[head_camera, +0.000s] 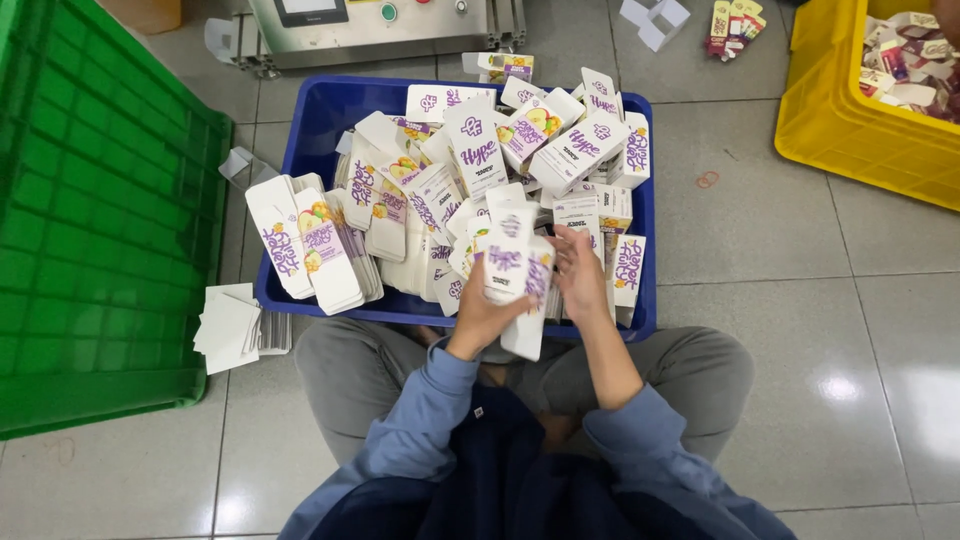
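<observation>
- Over the near edge of the blue crate (300, 130), above the lap: left hand (483, 312) and right hand (579, 275) both on one white carton (518, 290).
- Carton: tall, narrow, white card, purple lettering and purple shapes on the front faces; lower end plain white, projecting past the crate rim toward the knees. Tilted slightly, top leaning away.
- Left hand: wrapped around carton's left side and lower front, fingers closed on it. Gripping.
- Right hand: fingers extended and lightly spread, laid against carton's right side and upper edge. Touching, not curled round; palm side hidden.
- Blue sleeves on both forearms, grey trousers below.
- Crate contents: heap of like cartons (520, 140), some erected, some flat, white with purple print and a fruit picture in yellow and orange. Piled above rim at the far side.
- Row of flattened blanks (310, 245) standing on edge at crate's left end, leaning over the rim.
- Stack of plain white card pieces (228, 325) on the tiled floor, just left of the crate.
- Green crate (90, 220) at left, tipped up.
- Yellow crate (850, 110) at upper right, well apart, holding mixed card scraps.
- Grey metal machine (380, 30) beyond the blue crate.
</observation>
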